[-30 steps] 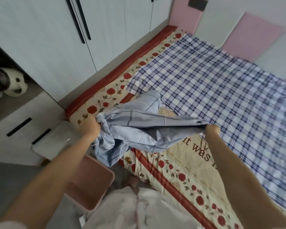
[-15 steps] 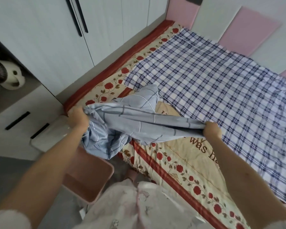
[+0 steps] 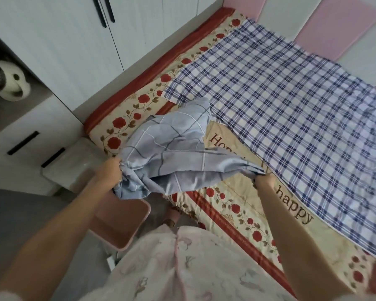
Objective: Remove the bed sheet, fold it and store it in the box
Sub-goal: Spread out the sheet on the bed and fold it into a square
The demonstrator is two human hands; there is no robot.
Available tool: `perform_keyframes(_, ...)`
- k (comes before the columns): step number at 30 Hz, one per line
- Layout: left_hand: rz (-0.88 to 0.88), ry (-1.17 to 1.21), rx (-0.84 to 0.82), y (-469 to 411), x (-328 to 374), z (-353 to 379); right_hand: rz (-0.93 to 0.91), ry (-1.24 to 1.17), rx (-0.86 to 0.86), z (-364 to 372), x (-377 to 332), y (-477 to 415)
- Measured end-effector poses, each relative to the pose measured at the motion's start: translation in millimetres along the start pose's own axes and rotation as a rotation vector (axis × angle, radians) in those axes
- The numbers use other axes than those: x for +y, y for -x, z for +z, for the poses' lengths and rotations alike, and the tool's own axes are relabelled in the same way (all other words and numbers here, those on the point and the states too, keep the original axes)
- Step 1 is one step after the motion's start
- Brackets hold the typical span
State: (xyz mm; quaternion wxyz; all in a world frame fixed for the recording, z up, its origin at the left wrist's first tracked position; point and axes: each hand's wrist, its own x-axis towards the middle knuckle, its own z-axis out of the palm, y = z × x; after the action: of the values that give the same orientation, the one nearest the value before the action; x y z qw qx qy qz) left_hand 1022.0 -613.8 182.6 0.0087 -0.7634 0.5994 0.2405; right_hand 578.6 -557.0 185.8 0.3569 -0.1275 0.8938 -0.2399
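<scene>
Left hand [image 3: 108, 173]: fingers curled round a bunched end of the blue sheet, at the near left corner of the bed, above the far edge of the box.
Right hand [image 3: 264, 181]: closed on the other end of the same sheet, to the right, low over the quilt; whether thumb or fingers do the gripping cannot be told.
Blue sheet [image 3: 174, 153]: pale blue with thin grid lines, crumpled and pulled taut between the two hands. Its far part lies heaped on the quilt and touches the checked cloth; a loose fold hangs below the left hand toward the box.
Box [image 3: 126, 233]: pink, open-topped, on the floor just beside the bed's near left corner, partly hidden by the left forearm.
Checked cloth [image 3: 280, 105]: navy and white plaid, spread flat over the right and far part of the bed.
Quilt [image 3: 237, 216]: cream with red roses, a red band and brown lettering, bare along the left and near edges.
Wardrobe [image 3: 52, 40]: white doors with black handles, far left.
Plush toy [image 3: 14, 84]: white, on the shelf at the left edge, above the drawers [image 3: 19, 137].
</scene>
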Motion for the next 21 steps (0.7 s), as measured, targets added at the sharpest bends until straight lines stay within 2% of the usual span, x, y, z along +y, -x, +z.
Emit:
perform_keyframes(2,0.013,-0.061,-0.083,6.9,6.0,5.5,-0.086,0.101,-0.048,-2.4,-2.6,16.1)
perform_keyframes(4,-0.017,-0.104,-0.113,9.7,11.1,8.9,-0.153,0.123,-0.010,-14.7,-15.8,17.3)
perform_keyframes(7,-0.085,-0.151,-0.120,8.4,22.5,9.4,-0.381,-0.035,0.058,-32.7,-44.9,27.5)
perform_keyframes(9,-0.098,-0.157,-0.125,12.9,35.2,17.1,-0.483,-0.100,0.024,-27.9,-55.0,41.7)
perform_keyframes(12,0.001,-0.153,-0.167,26.2,59.4,30.1,-0.568,0.274,-0.220,-5.0,-49.8,56.1)
perform_keyframes(13,0.029,-0.136,-0.162,29.3,62.7,30.5,-0.601,0.337,-0.189,-3.3,-45.9,52.0)
perform_keyframes(17,-0.011,-0.056,-0.092,17.1,43.5,15.5,-0.582,-0.018,0.206,-23.9,-50.3,50.2)
perform_keyframes(19,-0.014,-0.075,-0.111,17.7,38.7,13.1,-0.426,-0.044,0.228,-27.7,-39.5,46.6)
perform_keyframes(21,0.012,-0.128,-0.157,21.5,41.2,16.6,-0.261,-0.027,0.110,-21.1,-21.4,39.0)
